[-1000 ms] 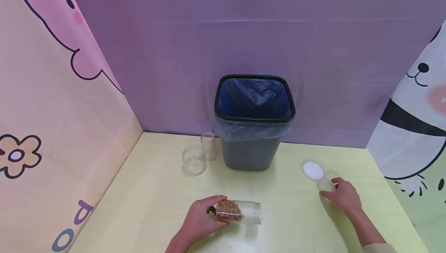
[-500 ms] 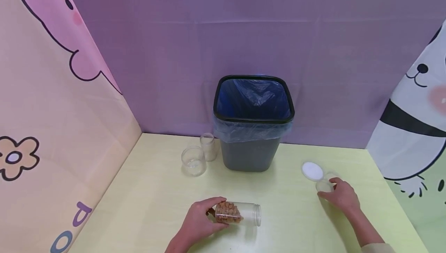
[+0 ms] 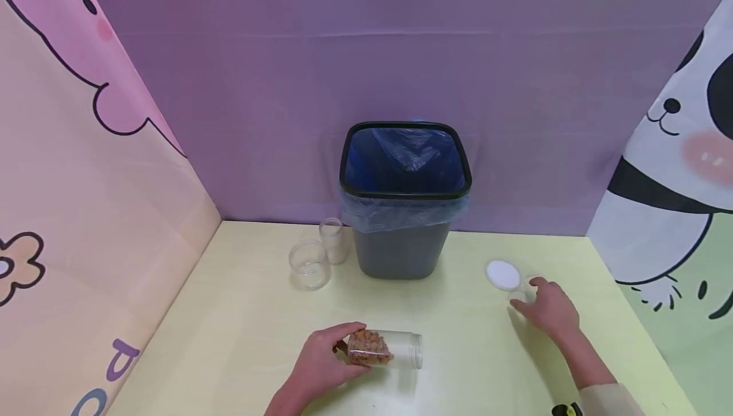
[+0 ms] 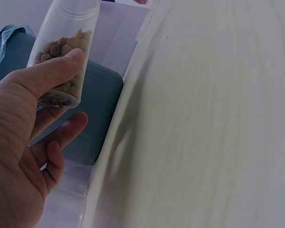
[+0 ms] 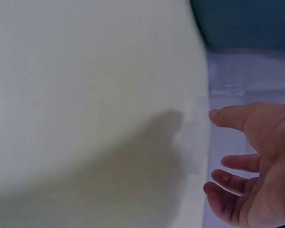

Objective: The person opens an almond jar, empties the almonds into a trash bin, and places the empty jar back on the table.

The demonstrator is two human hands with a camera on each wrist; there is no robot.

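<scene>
My left hand (image 3: 321, 365) holds a clear screw-neck jar (image 3: 405, 349) on its side above the table, its uncovered mouth facing right. Small brown rounded pieces (image 3: 369, 347) are gathered at the jar's base end. In the left wrist view, the thumb lies along the jar wall, and other fingers sit beneath the base. At the right, my right hand (image 3: 551, 309) hovers near a faint clear lid (image 3: 517, 297), beside a white round lid (image 3: 503, 275). The right wrist view has this hand (image 5: 261, 166) with thumb and fingers apart and nothing between them.
A grey bin (image 3: 401, 254) with a blue liner stands at the table's back middle. Left of it are a wide clear jar (image 3: 309, 270) and a narrow clear jar (image 3: 334, 244). Printed cloth walls border the pale table (image 3: 240, 314) at the back and sides.
My right hand has let go of the clear lid, which now lies by the white lid. The left hand still holds the jar. The head view has shifted slightly to the right.
</scene>
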